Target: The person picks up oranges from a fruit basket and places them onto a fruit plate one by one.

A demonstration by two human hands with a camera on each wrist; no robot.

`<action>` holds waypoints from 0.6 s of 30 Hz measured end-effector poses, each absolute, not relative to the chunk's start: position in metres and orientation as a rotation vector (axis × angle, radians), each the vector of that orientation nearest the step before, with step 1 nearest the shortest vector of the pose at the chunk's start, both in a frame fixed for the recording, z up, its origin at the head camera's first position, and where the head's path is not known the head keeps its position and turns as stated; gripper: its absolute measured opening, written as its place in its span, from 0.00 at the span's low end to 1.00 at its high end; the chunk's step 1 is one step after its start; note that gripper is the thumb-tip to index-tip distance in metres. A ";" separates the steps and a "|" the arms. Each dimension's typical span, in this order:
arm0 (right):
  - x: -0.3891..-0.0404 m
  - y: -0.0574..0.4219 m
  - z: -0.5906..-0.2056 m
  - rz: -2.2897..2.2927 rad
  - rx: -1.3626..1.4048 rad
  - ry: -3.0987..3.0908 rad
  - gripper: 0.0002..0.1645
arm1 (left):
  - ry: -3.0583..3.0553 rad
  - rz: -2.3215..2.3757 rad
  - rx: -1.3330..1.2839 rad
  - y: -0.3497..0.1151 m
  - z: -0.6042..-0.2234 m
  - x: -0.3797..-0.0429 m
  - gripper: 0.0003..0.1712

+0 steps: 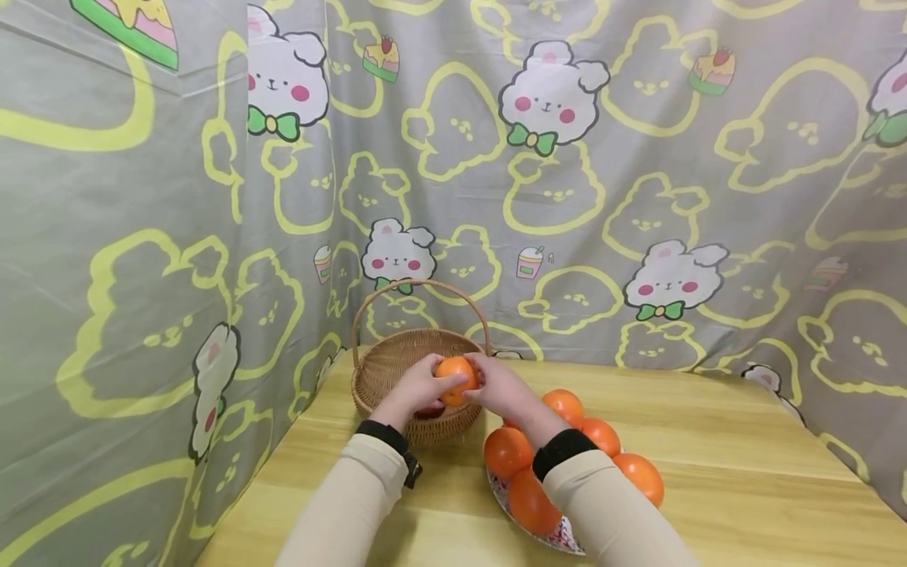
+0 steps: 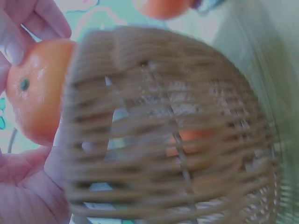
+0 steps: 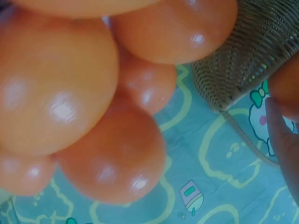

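Both hands hold one orange (image 1: 453, 381) above the near part of a wicker basket (image 1: 439, 428). My left hand (image 1: 420, 386) grips it from the left, thumb across its front. On the other side my right hand (image 1: 494, 384) has fingers and thumb against it. In the left wrist view, the orange (image 2: 39, 93) shows its green stem end, and the basket (image 2: 163, 116) covers part of it. Inside the basket, partly hidden below my left hand, lies something reddish. Only a finger of my right hand (image 3: 284, 144) appears in the right wrist view, beside the held orange (image 3: 286, 86).
A patterned plate (image 1: 499, 488) heaped with several oranges (image 1: 533, 502) stands right of the basket, partly under my right forearm. The basket's tall handle (image 1: 425, 282) arches up behind my hands. A printed curtain (image 1: 460, 197) hangs behind the wooden table (image 1: 737, 472) and along its left side.
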State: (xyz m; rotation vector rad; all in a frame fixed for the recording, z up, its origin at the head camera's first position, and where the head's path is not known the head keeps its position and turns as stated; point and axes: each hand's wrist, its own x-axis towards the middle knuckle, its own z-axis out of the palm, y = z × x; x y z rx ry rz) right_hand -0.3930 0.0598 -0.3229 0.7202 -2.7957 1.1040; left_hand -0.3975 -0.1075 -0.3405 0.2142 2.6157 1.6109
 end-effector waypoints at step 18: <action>-0.364 0.129 -0.324 1.267 0.606 -2.747 0.39 | 2.696 1.501 0.502 -0.051 -0.337 -0.371 0.39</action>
